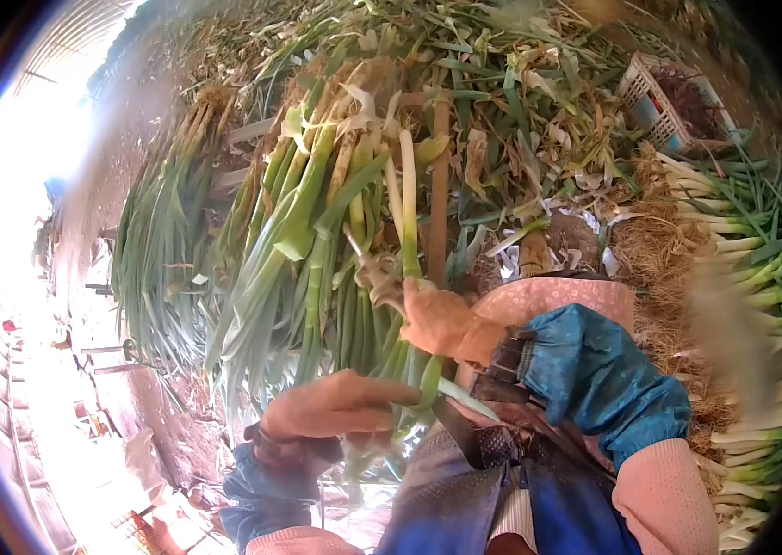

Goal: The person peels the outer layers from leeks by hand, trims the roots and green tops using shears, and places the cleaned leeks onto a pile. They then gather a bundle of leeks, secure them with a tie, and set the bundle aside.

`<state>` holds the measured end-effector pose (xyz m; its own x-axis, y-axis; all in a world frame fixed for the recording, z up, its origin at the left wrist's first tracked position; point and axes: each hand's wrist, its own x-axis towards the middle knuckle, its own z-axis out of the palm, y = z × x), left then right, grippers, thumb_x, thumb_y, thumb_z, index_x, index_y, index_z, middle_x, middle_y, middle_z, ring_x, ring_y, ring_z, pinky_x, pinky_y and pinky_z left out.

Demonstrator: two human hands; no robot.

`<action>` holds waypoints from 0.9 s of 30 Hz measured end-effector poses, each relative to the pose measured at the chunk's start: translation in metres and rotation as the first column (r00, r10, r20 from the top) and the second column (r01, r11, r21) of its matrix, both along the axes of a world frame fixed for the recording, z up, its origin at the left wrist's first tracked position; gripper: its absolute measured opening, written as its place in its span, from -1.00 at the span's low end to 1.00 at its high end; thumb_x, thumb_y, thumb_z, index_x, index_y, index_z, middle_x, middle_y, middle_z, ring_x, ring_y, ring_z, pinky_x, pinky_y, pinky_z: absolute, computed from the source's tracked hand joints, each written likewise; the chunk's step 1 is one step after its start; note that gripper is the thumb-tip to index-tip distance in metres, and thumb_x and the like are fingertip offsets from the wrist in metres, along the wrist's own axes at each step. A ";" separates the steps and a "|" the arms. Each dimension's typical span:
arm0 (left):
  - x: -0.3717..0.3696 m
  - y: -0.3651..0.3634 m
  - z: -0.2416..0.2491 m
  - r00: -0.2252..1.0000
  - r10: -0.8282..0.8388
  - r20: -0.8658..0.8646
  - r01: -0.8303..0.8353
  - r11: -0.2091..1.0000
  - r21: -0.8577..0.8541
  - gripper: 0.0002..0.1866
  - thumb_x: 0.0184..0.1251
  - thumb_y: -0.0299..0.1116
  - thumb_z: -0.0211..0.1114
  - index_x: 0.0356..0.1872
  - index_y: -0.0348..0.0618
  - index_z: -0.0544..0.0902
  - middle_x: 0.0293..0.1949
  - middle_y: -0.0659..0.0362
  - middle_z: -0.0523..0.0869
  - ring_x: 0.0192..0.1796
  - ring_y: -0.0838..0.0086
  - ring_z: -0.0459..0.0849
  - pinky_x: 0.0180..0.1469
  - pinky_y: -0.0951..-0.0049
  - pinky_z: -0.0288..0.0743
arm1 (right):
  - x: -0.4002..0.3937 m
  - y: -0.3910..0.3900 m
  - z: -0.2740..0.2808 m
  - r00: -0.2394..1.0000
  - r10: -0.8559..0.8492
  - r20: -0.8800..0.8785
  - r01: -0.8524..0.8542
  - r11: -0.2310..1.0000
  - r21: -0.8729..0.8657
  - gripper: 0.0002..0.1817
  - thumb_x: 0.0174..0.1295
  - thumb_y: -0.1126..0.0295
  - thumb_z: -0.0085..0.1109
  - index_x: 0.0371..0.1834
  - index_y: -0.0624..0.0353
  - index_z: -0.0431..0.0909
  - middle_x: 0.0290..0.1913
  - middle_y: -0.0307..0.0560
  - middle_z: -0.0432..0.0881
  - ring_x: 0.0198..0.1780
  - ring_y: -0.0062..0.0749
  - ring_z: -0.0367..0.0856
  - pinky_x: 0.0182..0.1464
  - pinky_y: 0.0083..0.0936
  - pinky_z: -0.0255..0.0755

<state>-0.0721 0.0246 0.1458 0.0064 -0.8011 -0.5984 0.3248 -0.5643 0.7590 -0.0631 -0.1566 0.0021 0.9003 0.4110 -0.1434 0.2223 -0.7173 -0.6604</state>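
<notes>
My right hand (451, 324) is closed around a long leek (409, 213), whose white end points up and away from me. The leaves of that leek hang down toward my lap. Beside its fingers is a greyish, knobbly thing (380, 279) that I cannot make out clearly. My left hand (340, 404), slightly blurred, is lower and to the left, its fingers stretched toward a bent green leaf (430, 381). A thick pile of untrimmed leeks (289, 231) lies just beyond both hands.
Another leek bunch (164, 217) lies at the left. Loose leaves and peelings (539, 102) cover the ground ahead. At the upper right stands a plastic crate (655, 104). A long row of leeks (766, 296), roots inward, runs down the right side.
</notes>
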 end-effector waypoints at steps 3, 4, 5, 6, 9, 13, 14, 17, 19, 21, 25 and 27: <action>-0.014 -0.002 -0.002 0.995 0.061 -0.074 -0.088 0.893 -0.442 -0.47 0.37 -0.32 0.07 0.22 -0.52 0.21 -0.31 -0.09 0.69 -0.30 0.24 0.71 -0.27 0.35 0.59 | 0.028 0.004 -0.018 0.995 0.006 -0.103 -0.010 0.999 -0.041 -0.60 0.07 0.36 0.07 -0.18 0.52 0.29 -0.43 0.31 0.57 -0.39 0.12 0.61 -0.35 -0.16 0.53; -0.022 0.001 0.009 0.999 0.048 -0.010 -0.048 0.915 -0.400 -0.50 0.37 -0.31 0.08 0.18 -0.52 0.27 -0.32 -0.09 0.69 -0.32 0.24 0.71 -0.29 0.35 0.59 | 0.048 0.001 -0.024 0.982 -0.005 -0.189 -0.006 0.998 -0.058 -0.61 0.07 0.36 0.05 -0.18 0.52 0.29 -0.42 0.32 0.58 -0.38 0.13 0.62 -0.33 -0.15 0.53; -0.032 0.005 0.029 0.998 0.033 0.054 -0.012 0.935 -0.354 -0.52 0.37 -0.31 0.08 0.14 -0.51 0.32 -0.34 -0.08 0.69 -0.34 0.24 0.71 -0.30 0.35 0.59 | 0.066 -0.003 -0.033 0.983 -0.115 -0.146 0.110 0.993 -0.043 -0.63 0.07 0.38 0.03 -0.19 0.52 0.30 -0.41 0.33 0.58 -0.37 0.14 0.62 -0.33 -0.14 0.53; -0.035 0.010 0.043 0.993 0.014 0.116 0.023 0.952 -0.304 -0.55 0.36 -0.30 0.09 0.11 -0.51 0.37 -0.35 -0.08 0.69 -0.35 0.25 0.71 -0.31 0.35 0.59 | 0.080 -0.009 -0.039 0.969 -0.225 -0.106 0.224 0.974 -0.022 -0.64 0.07 0.39 0.01 -0.19 0.51 0.30 -0.41 0.34 0.58 -0.36 0.15 0.62 -0.32 -0.14 0.53; -0.012 0.034 0.062 0.999 0.037 -0.003 -0.034 0.891 -0.453 -0.67 0.34 -0.33 0.10 -0.09 -0.49 0.51 -0.34 -0.09 0.69 -0.38 0.24 0.70 -0.32 0.37 0.58 | 0.107 -0.020 -0.030 0.926 -0.358 0.119 0.364 0.931 -0.028 -0.64 0.05 0.39 0.03 -0.22 0.53 0.32 -0.45 0.34 0.58 -0.37 0.12 0.62 -0.37 -0.19 0.54; 0.023 0.005 0.007 0.684 0.603 0.410 -0.668 0.744 0.021 -0.77 0.31 -0.47 0.04 -0.14 -0.43 0.53 -0.39 0.05 0.67 -0.39 0.43 0.68 -0.33 0.54 0.56 | 0.086 -0.017 -0.005 0.988 -0.151 -0.020 0.152 0.986 0.070 -0.59 0.03 0.34 0.09 -0.24 0.56 0.31 -0.51 0.33 0.57 -0.44 0.11 0.62 -0.40 -0.22 0.55; 0.040 0.008 -0.041 0.612 0.683 0.398 -0.733 0.679 -0.039 -0.78 0.29 -0.44 0.06 -0.17 -0.42 0.54 -0.40 0.09 0.66 -0.39 0.48 0.66 -0.31 0.52 0.54 | 0.075 -0.015 0.000 0.992 -0.123 -0.040 0.125 0.991 0.051 -0.62 0.02 0.36 0.06 -0.25 0.54 0.34 -0.49 0.32 0.58 -0.43 0.09 0.63 -0.38 -0.22 0.54; 0.105 0.009 -0.178 -0.029 0.223 0.974 -0.587 0.785 -0.197 -0.86 0.25 -0.48 0.06 -0.28 -0.35 0.54 -0.39 -0.09 0.62 -0.31 0.01 0.61 -0.25 0.25 0.48 | 0.057 -0.014 0.002 0.993 -0.080 -0.090 0.084 0.996 0.032 -0.64 -0.01 0.38 0.04 -0.27 0.53 0.36 -0.47 0.32 0.58 -0.38 0.10 0.63 -0.31 -0.19 0.52; 0.143 0.007 -0.236 -0.200 0.216 0.956 -0.611 0.735 -0.294 -0.86 0.20 -0.42 0.12 -0.29 -0.27 0.52 -0.35 -0.12 0.58 -0.23 -0.13 0.53 -0.19 0.14 0.42 | 0.057 -0.016 -0.008 0.988 -0.111 -0.104 0.119 0.990 0.072 -0.57 -0.06 0.35 0.12 -0.25 0.55 0.32 -0.50 0.36 0.56 -0.38 0.19 0.60 -0.29 -0.12 0.52; 0.154 -0.015 -0.248 -0.310 0.144 0.940 -0.688 0.648 -0.326 -0.83 0.14 -0.37 0.18 -0.31 -0.25 0.50 -0.36 -0.10 0.56 -0.22 -0.08 0.53 -0.20 0.11 0.39 | 0.064 -0.020 -0.005 0.986 -0.148 -0.082 0.155 0.985 0.081 -0.57 -0.07 0.36 0.13 -0.25 0.55 0.32 -0.48 0.38 0.56 -0.35 0.21 0.60 -0.25 -0.12 0.51; 0.168 -0.025 -0.242 -0.073 0.063 0.995 -0.825 0.557 -0.096 -0.72 0.05 -0.31 0.29 -0.30 -0.30 0.51 -0.31 -0.18 0.58 -0.19 -0.08 0.56 -0.19 0.03 0.41 | 0.065 -0.021 0.001 0.995 -0.089 -0.036 0.090 0.995 0.034 -0.57 -0.08 0.37 0.12 -0.25 0.55 0.33 -0.46 0.40 0.56 -0.32 0.22 0.60 -0.22 -0.13 0.50; 0.171 -0.021 -0.227 0.068 0.071 0.995 -0.826 0.564 0.016 -0.65 -0.02 -0.22 0.35 -0.35 -0.34 0.55 -0.35 -0.20 0.63 -0.23 -0.08 0.61 -0.19 0.05 0.45 | 0.061 -0.020 -0.005 0.990 -0.098 -0.106 0.107 0.991 0.083 -0.58 -0.08 0.37 0.12 -0.26 0.55 0.34 -0.46 0.40 0.56 -0.31 0.22 0.60 -0.22 -0.13 0.50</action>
<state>0.0989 0.0032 -0.0811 0.9971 0.0411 -0.0642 0.0629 -0.9195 0.3879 -0.0019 -0.1771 -0.0028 0.9209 0.3326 -0.2032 0.0794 -0.6705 -0.7376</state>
